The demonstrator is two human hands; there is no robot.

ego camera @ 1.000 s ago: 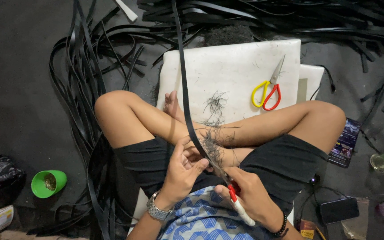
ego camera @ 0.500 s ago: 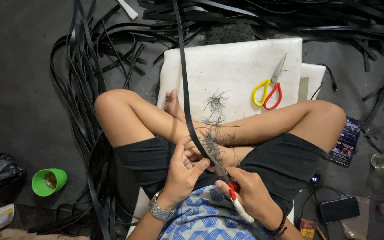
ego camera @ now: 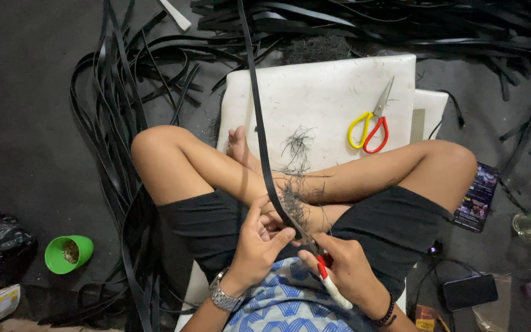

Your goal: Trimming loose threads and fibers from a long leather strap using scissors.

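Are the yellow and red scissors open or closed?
Closed. The yellow-and-red-handled metal scissors lie flat on the white board, blades together in one point.

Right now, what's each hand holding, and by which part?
Left hand pinches the long black strip at its near end, over the lap. Right hand grips a small cutting tool by its red-and-white handle, tip at the strip.

Black shorts (ego camera: 394, 227), blue patterned shirt (ego camera: 284, 301), silver wristwatch (ego camera: 221, 296), dark bracelet (ego camera: 387, 312).

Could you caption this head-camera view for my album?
Seated cross-legged, left hand steadies a black strap while right hand works it with a red-and-white tool.
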